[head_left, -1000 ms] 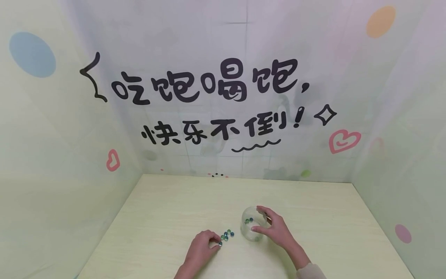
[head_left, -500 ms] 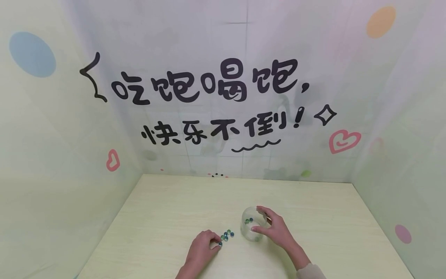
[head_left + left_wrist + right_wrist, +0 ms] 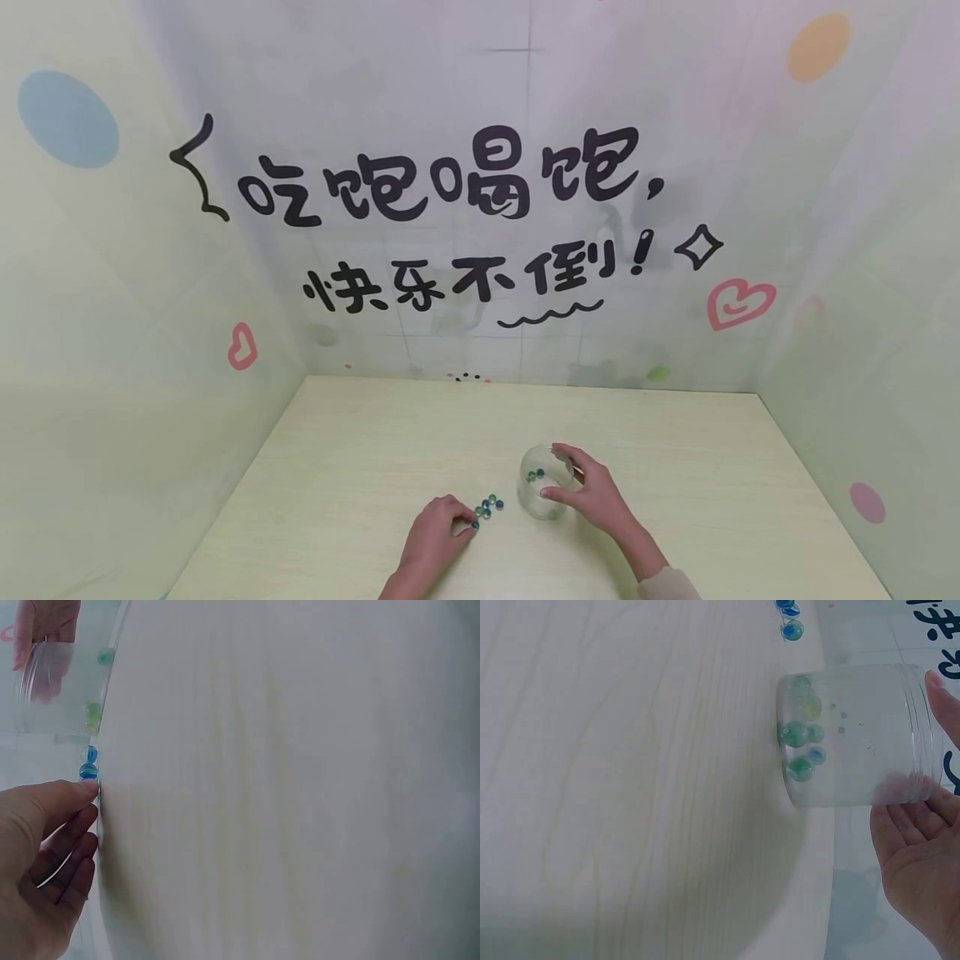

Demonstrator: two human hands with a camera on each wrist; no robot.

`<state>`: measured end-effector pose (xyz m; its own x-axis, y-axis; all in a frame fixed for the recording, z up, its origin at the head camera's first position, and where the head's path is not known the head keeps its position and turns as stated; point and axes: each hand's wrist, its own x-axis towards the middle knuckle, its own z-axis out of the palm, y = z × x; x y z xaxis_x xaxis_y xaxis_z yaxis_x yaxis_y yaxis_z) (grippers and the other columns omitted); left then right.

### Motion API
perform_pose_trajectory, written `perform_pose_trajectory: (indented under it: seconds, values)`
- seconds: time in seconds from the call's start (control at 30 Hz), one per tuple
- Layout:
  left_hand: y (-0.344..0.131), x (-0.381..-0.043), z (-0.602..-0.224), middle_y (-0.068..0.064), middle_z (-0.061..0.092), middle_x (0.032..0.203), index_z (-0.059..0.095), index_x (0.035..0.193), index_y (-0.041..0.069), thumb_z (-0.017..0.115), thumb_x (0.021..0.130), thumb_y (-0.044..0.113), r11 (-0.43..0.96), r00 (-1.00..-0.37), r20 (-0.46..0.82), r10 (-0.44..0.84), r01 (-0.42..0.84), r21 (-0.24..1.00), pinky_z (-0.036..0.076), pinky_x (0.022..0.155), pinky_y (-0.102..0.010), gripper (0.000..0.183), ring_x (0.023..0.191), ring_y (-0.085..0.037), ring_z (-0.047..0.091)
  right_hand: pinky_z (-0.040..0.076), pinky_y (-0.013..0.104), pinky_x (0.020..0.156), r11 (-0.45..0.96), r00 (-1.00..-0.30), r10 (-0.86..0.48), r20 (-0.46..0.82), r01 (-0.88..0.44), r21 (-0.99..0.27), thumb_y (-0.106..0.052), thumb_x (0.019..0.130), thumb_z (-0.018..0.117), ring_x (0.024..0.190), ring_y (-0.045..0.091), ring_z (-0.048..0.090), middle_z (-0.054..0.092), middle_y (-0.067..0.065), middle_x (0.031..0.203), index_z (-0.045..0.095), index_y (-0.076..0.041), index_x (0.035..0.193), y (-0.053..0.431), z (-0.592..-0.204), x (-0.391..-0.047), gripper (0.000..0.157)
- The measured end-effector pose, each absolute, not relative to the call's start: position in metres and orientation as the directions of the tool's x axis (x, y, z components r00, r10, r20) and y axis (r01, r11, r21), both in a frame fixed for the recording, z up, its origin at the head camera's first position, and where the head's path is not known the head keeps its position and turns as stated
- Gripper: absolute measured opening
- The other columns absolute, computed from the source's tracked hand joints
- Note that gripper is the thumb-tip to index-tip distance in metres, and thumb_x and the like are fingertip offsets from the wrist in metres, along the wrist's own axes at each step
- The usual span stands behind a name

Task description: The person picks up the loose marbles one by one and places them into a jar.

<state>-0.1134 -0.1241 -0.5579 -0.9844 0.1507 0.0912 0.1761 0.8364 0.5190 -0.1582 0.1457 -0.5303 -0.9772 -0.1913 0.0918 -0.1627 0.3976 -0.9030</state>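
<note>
My left hand (image 3: 435, 537) is low over the table, thumb and forefinger pinching a dark blue-green marble (image 3: 475, 526) at the near end of a small group of glass marbles (image 3: 487, 506). In the left wrist view, the thumb of the left hand (image 3: 37, 862) hides most of what lies between its fingertips. My right hand (image 3: 596, 493) holds a clear, wide-mouthed jar (image 3: 531, 500) near its rim. The jar stands upright on the table. Several green and blue marbles (image 3: 799, 735) lie on its bottom, seen through the wall in the right wrist view.
Both hands work over a pale wood-grain table (image 3: 360, 450). Light fabric walls close it in at the back and sides, with black lettering on the back wall (image 3: 480, 192). The loose marbles lie between the left hand and the jar.
</note>
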Motion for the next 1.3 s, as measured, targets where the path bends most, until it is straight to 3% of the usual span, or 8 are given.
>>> perform_pose_trajectory:
  seconds: [1.3]
  values:
    - [-0.121, -0.118, -0.551, 0.011, 0.067, 0.091, 0.075, 0.087, 0.022, 0.081, 0.080, 0.022, 0.813, -0.985, 0.104, 0.137, 0.172, 0.556, 0.056, 0.085, -0.038, 0.008, 0.090, -0.014, 0.063, 0.045, 0.048, 0.110, 0.372, -0.976, -0.201, 0.087, -0.158, -0.915, -0.018, 0.081, 0.083, 0.137, 0.037, 0.049, 0.058, 0.015, 0.142, 0.053, -0.004, 0.140, 0.146, -0.529, -0.158, 0.068]
